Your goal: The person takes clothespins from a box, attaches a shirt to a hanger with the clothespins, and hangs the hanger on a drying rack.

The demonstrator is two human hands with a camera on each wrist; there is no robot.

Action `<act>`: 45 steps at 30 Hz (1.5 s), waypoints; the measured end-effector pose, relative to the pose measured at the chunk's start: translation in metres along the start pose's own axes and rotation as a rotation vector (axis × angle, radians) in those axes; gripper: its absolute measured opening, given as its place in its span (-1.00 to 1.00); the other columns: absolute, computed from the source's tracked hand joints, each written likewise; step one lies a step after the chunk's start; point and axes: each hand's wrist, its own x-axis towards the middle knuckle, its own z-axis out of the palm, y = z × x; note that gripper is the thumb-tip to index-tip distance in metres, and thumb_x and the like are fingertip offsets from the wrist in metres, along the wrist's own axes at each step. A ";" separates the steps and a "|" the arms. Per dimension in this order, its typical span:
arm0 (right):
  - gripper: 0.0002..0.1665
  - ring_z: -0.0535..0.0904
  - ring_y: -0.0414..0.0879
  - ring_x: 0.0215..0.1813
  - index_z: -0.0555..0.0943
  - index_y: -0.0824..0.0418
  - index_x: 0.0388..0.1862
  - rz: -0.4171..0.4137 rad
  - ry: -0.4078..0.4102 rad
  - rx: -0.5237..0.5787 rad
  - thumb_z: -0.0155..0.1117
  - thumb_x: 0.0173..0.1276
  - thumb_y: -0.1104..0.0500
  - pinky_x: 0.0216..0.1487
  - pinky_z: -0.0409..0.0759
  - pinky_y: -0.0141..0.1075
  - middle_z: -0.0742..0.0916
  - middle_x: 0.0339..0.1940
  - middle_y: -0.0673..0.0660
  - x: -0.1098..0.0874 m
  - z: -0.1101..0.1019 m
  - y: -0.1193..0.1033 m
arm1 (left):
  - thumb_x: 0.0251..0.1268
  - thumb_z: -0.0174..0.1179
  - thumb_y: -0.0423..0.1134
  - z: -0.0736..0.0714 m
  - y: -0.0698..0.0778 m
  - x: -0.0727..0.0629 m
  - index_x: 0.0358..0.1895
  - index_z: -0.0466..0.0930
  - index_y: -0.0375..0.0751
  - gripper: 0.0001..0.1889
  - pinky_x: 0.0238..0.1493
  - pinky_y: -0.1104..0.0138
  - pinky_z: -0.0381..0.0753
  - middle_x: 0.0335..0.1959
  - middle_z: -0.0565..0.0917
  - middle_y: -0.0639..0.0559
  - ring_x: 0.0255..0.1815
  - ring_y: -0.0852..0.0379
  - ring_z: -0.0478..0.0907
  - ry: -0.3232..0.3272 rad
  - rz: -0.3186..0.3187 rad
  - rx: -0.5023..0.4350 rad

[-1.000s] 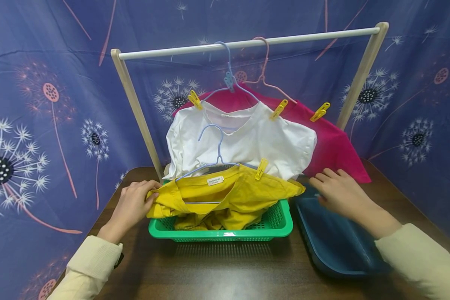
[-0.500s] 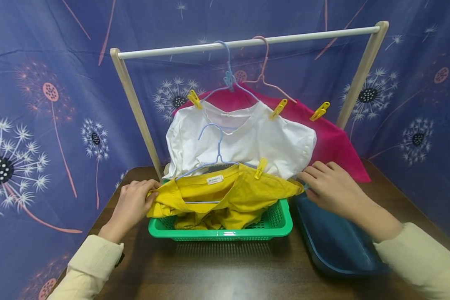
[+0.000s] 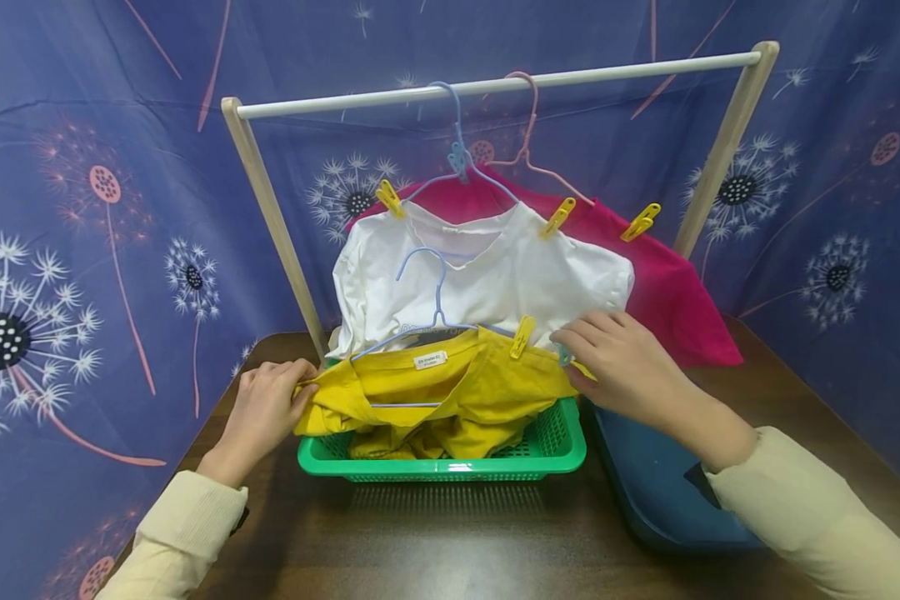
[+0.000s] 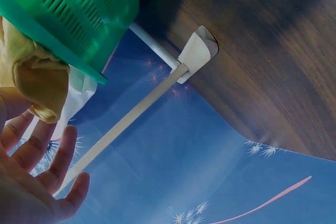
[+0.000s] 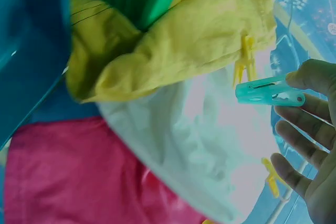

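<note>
A yellow shirt (image 3: 510, 387) with a blue hanger (image 3: 440, 304) inside its neck lies over a green basket (image 3: 450, 468). One yellow clothespin (image 3: 522, 337) clips its right shoulder to the hanger. My left hand (image 3: 266, 408) pinches the shirt's left sleeve between thumb and index finger; the other fingers are spread in the left wrist view. Between the thumb and index finger of my right hand (image 3: 630, 371) is a teal clothespin (image 5: 265, 92), above the shirt's right sleeve and to the right of the yellow clothespin.
Behind stands a rack with a white rail (image 3: 615, 77). A white T-shirt (image 3: 487, 283) and a magenta garment (image 3: 667, 292) hang from it on hangers, with yellow clothespins on them. A dark blue bin (image 3: 660, 475) stands right of the basket on the wooden table (image 3: 435, 550).
My right hand has moved left from over the blue bin to the yellow shirt's right sleeve, with the teal clothespin now showing in its fingers. The left hand has stayed put.
</note>
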 end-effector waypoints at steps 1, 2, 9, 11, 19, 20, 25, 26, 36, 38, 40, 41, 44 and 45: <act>-0.46 0.54 0.03 -0.20 0.58 0.23 -0.18 -0.002 0.000 0.006 0.52 -0.24 0.18 -0.22 0.53 -0.15 0.69 -0.30 0.11 0.003 0.001 -0.002 | 0.16 0.21 -0.23 0.000 0.000 0.000 -0.30 0.53 -0.08 -0.92 -0.13 -0.08 0.29 -0.36 0.68 -0.01 -0.24 -0.12 0.50 -0.003 0.000 0.004; -0.47 0.54 0.02 -0.19 0.58 0.22 -0.18 -0.003 -0.001 0.014 0.52 -0.23 0.18 -0.21 0.53 -0.15 0.69 -0.29 0.11 0.006 0.002 -0.004 | 0.17 0.21 -0.23 0.000 0.000 -0.001 -0.30 0.52 -0.08 -0.92 -0.13 -0.07 0.29 -0.37 0.68 -0.01 -0.25 -0.12 0.50 -0.006 -0.001 0.006; -0.52 0.56 0.00 -0.18 0.57 0.22 -0.16 -0.013 0.006 0.104 0.50 -0.12 0.16 -0.15 0.54 -0.16 0.70 -0.27 0.08 0.032 0.007 -0.019 | 0.19 0.20 -0.17 0.001 -0.003 -0.003 -0.33 0.52 -0.08 -0.90 -0.12 -0.06 0.28 -0.42 0.66 0.01 -0.23 -0.12 0.49 -0.024 -0.029 0.015; -0.52 0.56 -0.02 -0.17 0.58 0.21 -0.15 -0.018 0.014 0.123 0.49 -0.09 0.14 -0.15 0.54 -0.18 0.70 -0.24 0.08 0.041 0.008 -0.023 | 0.19 0.20 -0.17 0.001 -0.003 -0.003 -0.33 0.52 -0.08 -0.90 -0.12 -0.07 0.28 -0.42 0.66 0.01 -0.23 -0.13 0.50 -0.024 -0.029 0.012; -0.59 0.56 -0.06 -0.14 0.59 0.18 -0.13 -0.057 0.024 0.188 0.43 -0.01 0.18 -0.16 0.53 -0.26 0.70 -0.23 0.04 0.071 0.022 -0.040 | 0.17 0.20 -0.29 0.001 -0.005 -0.006 -0.27 0.51 -0.09 -0.90 -0.17 -0.08 0.33 -0.38 0.68 -0.02 -0.26 -0.14 0.51 -0.017 -0.007 -0.013; -0.62 0.56 -0.06 -0.14 0.59 0.18 -0.14 -0.061 0.021 0.195 0.41 0.01 0.19 -0.17 0.52 -0.28 0.70 -0.23 0.03 0.075 0.023 -0.043 | 0.16 0.20 -0.30 0.001 -0.005 -0.006 -0.26 0.51 -0.09 -0.89 -0.16 -0.08 0.32 -0.37 0.68 -0.02 -0.25 -0.14 0.51 -0.019 -0.008 -0.017; -0.71 0.52 -0.10 -0.20 0.57 0.16 -0.15 -0.055 -0.016 0.249 0.31 0.10 0.24 -0.24 0.44 -0.34 0.69 -0.24 0.00 0.092 0.033 -0.052 | 0.15 0.20 -0.32 0.001 -0.005 -0.007 -0.25 0.51 -0.09 -0.88 -0.14 -0.09 0.32 -0.36 0.68 -0.03 -0.24 -0.14 0.52 -0.022 -0.012 -0.028; -0.71 0.51 -0.11 -0.21 0.56 0.15 -0.15 -0.050 -0.022 0.258 0.30 0.10 0.25 -0.26 0.43 -0.35 0.68 -0.25 0.00 0.095 0.034 -0.054 | 0.15 0.20 -0.32 0.001 -0.006 -0.007 -0.25 0.51 -0.09 -0.88 -0.14 -0.09 0.32 -0.37 0.68 -0.02 -0.24 -0.14 0.51 -0.021 -0.013 -0.031; -0.75 0.51 -0.14 -0.19 0.56 0.12 -0.19 -0.059 -0.056 0.256 0.32 0.11 0.21 -0.25 0.44 -0.36 0.68 -0.26 -0.03 0.124 0.050 -0.073 | 0.13 0.23 -0.32 0.003 -0.006 -0.008 -0.29 0.51 -0.08 -0.88 -0.14 -0.10 0.31 -0.43 0.67 0.00 -0.26 -0.12 0.52 0.007 -0.011 -0.050; -0.76 0.50 -0.15 -0.19 0.55 0.11 -0.21 -0.067 -0.054 0.243 0.31 0.11 0.21 -0.24 0.44 -0.36 0.68 -0.26 -0.04 0.129 0.054 -0.076 | 0.12 0.24 -0.33 0.004 -0.006 -0.008 -0.30 0.51 -0.08 -0.88 -0.14 -0.10 0.32 -0.44 0.67 0.01 -0.28 -0.12 0.52 0.019 -0.008 -0.051; -0.79 0.50 -0.15 -0.19 0.55 0.09 -0.23 -0.078 -0.041 0.234 0.30 0.12 0.21 -0.24 0.44 -0.36 0.68 -0.27 -0.05 0.133 0.058 -0.080 | 0.11 0.25 -0.33 0.005 -0.007 -0.008 -0.31 0.50 -0.07 -0.87 -0.15 -0.10 0.31 -0.45 0.67 0.02 -0.29 -0.11 0.52 0.029 -0.006 -0.051; -0.81 0.50 -0.15 -0.19 0.55 0.09 -0.25 -0.083 -0.031 0.231 0.29 0.12 0.22 -0.26 0.43 -0.36 0.67 -0.28 -0.06 0.135 0.060 -0.082 | 0.10 0.25 -0.33 0.005 -0.007 -0.008 -0.31 0.50 -0.07 -0.87 -0.15 -0.10 0.31 -0.45 0.67 0.02 -0.29 -0.11 0.52 0.032 -0.006 -0.051; -0.84 0.51 -0.16 -0.21 0.55 0.07 -0.28 -0.090 -0.013 0.219 0.27 0.14 0.23 -0.28 0.44 -0.36 0.67 -0.32 -0.07 0.141 0.066 -0.087 | 0.10 0.25 -0.33 0.006 -0.007 -0.008 -0.31 0.50 -0.07 -0.87 -0.15 -0.10 0.31 -0.43 0.67 0.01 -0.29 -0.10 0.52 0.037 -0.006 -0.051; -0.85 0.52 -0.16 -0.21 0.56 0.07 -0.28 -0.089 -0.014 0.216 0.26 0.14 0.23 -0.27 0.44 -0.36 0.67 -0.32 -0.08 0.143 0.067 -0.089 | 0.11 0.25 -0.33 0.006 -0.007 -0.009 -0.31 0.50 -0.07 -0.87 -0.15 -0.10 0.31 -0.42 0.68 0.01 -0.28 -0.11 0.52 0.035 -0.007 -0.051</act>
